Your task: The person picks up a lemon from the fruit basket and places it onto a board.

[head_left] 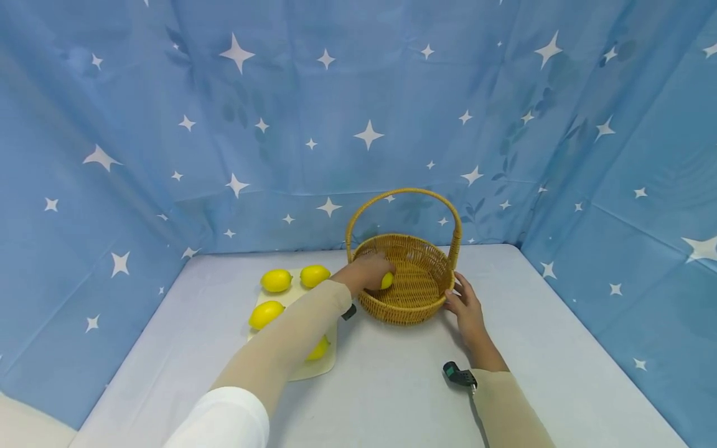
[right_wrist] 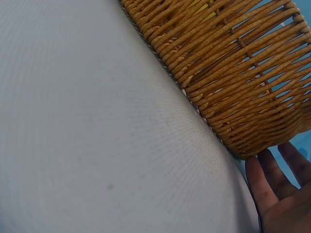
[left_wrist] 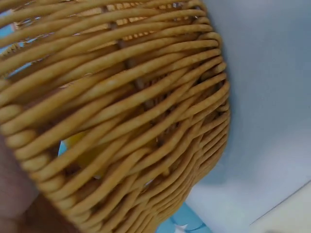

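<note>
A wicker basket (head_left: 400, 316) with a tall arched handle stands on the table. Reaching over its left rim, my left hand (head_left: 370, 272) holds a yellow lemon (head_left: 387, 280) low inside; the fingers partly cover the fruit. The left wrist view looks at the woven wall (left_wrist: 160, 107) from outside, with a bit of yellow showing between the strands. My right hand (head_left: 466, 309) is at the basket's right side. In the right wrist view its fairly straight fingers (right_wrist: 260, 182) touch the lower outside of the weave.
Left of the basket lies a cream board (head_left: 313, 371) bearing several lemons (head_left: 276, 280), partly hidden by the left sleeve. A blue curtain (head_left: 302, 162) with white stars closes off the back and sides of the white table (head_left: 386, 392).
</note>
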`<state>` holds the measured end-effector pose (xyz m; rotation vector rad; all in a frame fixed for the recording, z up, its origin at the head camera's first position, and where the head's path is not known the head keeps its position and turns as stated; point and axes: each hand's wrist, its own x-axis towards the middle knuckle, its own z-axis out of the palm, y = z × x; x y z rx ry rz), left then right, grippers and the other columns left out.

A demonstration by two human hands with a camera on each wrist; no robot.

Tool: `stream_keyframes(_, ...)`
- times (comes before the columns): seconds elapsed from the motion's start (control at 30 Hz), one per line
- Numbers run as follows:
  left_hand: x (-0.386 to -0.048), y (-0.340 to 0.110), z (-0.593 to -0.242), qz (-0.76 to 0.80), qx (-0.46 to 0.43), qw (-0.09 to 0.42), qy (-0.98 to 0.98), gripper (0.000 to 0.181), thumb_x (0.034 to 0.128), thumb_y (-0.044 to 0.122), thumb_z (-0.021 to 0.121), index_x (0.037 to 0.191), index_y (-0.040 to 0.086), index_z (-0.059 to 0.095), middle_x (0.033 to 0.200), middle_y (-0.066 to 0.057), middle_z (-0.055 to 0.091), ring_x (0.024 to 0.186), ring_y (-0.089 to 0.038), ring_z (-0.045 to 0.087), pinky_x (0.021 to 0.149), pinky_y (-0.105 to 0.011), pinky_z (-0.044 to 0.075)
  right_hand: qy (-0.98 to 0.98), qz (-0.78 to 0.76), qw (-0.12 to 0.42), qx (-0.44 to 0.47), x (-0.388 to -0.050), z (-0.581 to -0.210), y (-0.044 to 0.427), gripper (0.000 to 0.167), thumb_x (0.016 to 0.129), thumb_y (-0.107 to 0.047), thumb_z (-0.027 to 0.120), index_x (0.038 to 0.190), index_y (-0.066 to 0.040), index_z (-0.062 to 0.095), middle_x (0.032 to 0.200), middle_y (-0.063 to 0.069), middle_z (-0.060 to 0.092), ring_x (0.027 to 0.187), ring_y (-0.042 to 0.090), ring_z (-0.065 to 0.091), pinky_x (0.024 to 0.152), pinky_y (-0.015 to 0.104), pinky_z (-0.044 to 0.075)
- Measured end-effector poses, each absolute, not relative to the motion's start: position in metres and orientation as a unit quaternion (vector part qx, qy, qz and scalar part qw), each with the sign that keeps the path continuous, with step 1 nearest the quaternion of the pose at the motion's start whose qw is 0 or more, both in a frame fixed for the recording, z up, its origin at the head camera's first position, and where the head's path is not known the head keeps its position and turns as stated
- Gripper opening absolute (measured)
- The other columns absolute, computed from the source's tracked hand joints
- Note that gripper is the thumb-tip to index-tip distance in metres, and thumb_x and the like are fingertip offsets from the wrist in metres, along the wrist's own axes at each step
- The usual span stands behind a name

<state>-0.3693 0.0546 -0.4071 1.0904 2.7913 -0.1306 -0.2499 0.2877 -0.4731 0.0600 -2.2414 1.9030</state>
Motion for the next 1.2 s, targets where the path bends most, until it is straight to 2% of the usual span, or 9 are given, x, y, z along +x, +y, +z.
stream_keyframes(0.23,-0.354,0.05,-0.396,-0.055,0.383,0.036,0.921,0.053,0.0921,0.009,0.066,0.139,0.03,0.055,0.15,-0.015,0.036,0.132,-0.03,0.041,0.107,-0.042,0.037,-0.759,0.642,0.103,0.029,-0.248,-0.475,0.289,0.065,0.103,-0.029,0.05,0.156,-0.012,0.018,0.153,0.024,0.025,0.131,0.041,0.041,0.098,0.051,0.043)
stream_keyframes(0.33,-0.345,0.046,-0.387,-0.056,0.398,0.015,0.916,0.054,0.091,0.007,0.068,0.138,0.03,0.055,0.146,-0.013,0.039,0.129,-0.028,0.043,0.1,-0.039,0.043,-0.762,0.639,0.105,0.03,-0.248,-0.475,0.289,0.065,0.103,-0.03,0.05,0.157,-0.012,0.017,0.153,0.024,0.026,0.13,0.04,0.041,0.097,0.049,0.045)
stream_keyframes(0.5,-0.333,0.037,-0.372,-0.061,0.419,-0.007,0.906,0.053,0.0899,0.008,0.07,0.137,0.029,0.057,0.131,-0.009,0.047,0.115,-0.023,0.049,0.08,-0.034,0.05,-0.761,0.64,0.102,0.027,-0.248,-0.474,0.289,0.068,0.102,-0.035,0.051,0.157,-0.013,0.017,0.154,0.023,0.026,0.131,0.039,0.041,0.098,0.048,0.045)
stream_keyframes(0.67,-0.32,0.024,-0.358,-0.049,0.426,-0.007,0.903,0.059,0.0877,0.006,0.071,0.138,0.032,0.055,0.134,-0.008,0.044,0.118,-0.025,0.045,0.079,-0.036,0.05,-0.758,0.644,0.1,0.025,-0.247,-0.474,0.288,0.065,0.103,-0.029,0.05,0.157,-0.013,0.017,0.153,0.022,0.026,0.131,0.039,0.041,0.098,0.051,0.043)
stream_keyframes(0.77,-0.311,0.012,-0.351,-0.04,0.431,-0.009,0.902,0.062,0.0864,0.007,0.073,0.139,0.033,0.053,0.132,-0.008,0.044,0.119,-0.024,0.046,0.077,-0.033,0.049,-0.758,0.644,0.099,0.025,-0.247,-0.473,0.288,0.063,0.104,-0.024,0.048,0.157,-0.012,0.016,0.153,0.022,0.026,0.131,0.039,0.041,0.098,0.05,0.043)
stream_keyframes(0.9,-0.299,-0.007,-0.345,-0.036,0.447,-0.03,0.893,0.061,0.0857,0.008,0.075,0.138,0.032,0.055,0.118,-0.004,0.046,0.103,-0.018,0.048,0.069,-0.027,0.046,-0.756,0.646,0.099,0.026,-0.248,-0.473,0.287,0.062,0.104,-0.021,0.047,0.157,-0.011,0.016,0.153,0.023,0.026,0.131,0.041,0.041,0.097,0.047,0.045)
stream_keyframes(0.97,-0.294,-0.015,-0.343,-0.034,0.455,-0.044,0.889,0.06,0.0851,0.007,0.075,0.137,0.031,0.056,0.113,-0.003,0.047,0.095,-0.017,0.047,0.07,-0.028,0.045,-0.755,0.647,0.1,0.027,-0.249,-0.473,0.287,0.063,0.104,-0.022,0.048,0.157,-0.01,0.015,0.153,0.024,0.025,0.131,0.042,0.04,0.097,0.046,0.045)
stream_keyframes(1.07,-0.287,-0.028,-0.342,-0.036,0.464,-0.068,0.882,0.059,0.0842,0.004,0.075,0.134,0.03,0.058,0.113,-0.004,0.05,0.093,-0.018,0.048,0.075,-0.029,0.044,-0.757,0.645,0.098,0.025,-0.251,-0.474,0.288,0.065,0.104,-0.027,0.048,0.157,-0.011,0.015,0.154,0.023,0.025,0.131,0.041,0.04,0.098,0.046,0.045)
stream_keyframes(1.2,-0.277,-0.045,-0.343,-0.04,0.459,-0.072,0.885,0.061,0.082,0.005,0.077,0.134,0.031,0.059,0.12,-0.005,0.051,0.102,-0.02,0.049,0.08,-0.031,0.046,-0.76,0.643,0.096,0.016,-0.258,-0.482,0.293,0.066,0.103,-0.031,0.049,0.157,-0.015,0.015,0.154,0.022,0.025,0.131,0.039,0.041,0.098,0.046,0.044)
